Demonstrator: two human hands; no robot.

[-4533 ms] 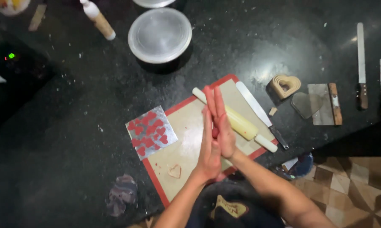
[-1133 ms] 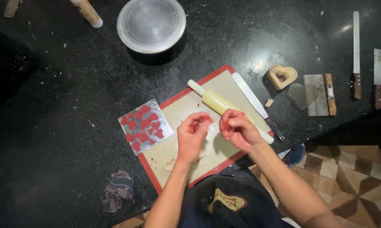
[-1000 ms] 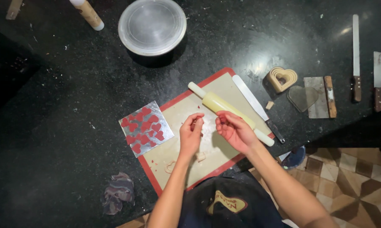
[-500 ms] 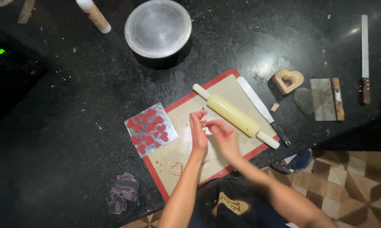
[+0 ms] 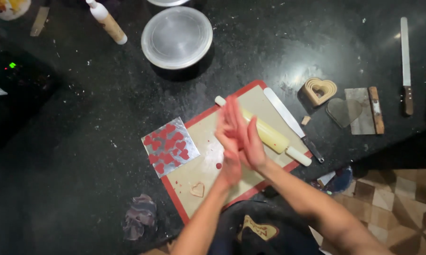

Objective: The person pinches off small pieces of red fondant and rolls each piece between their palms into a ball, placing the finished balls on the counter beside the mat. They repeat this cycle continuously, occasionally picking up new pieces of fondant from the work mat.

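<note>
Black stone counter (image 5: 71, 156) carries everything. At left, a foil square (image 5: 170, 146) keeps cut red hearts flat and apart. Beside it, the red-edged baking mat (image 5: 201, 174) gives a working surface; a small heart cutter (image 5: 197, 189) and a red crumb rest on it. Above the mat, the left hand (image 5: 230, 141) and right hand (image 5: 248, 141) press palm to palm, fingers straight, seemingly rolling red paste between them; the paste itself is hidden. A cream rolling pin (image 5: 267, 133) lies just behind, with nested heart cutters (image 5: 319, 90) and knives farther right.
</note>
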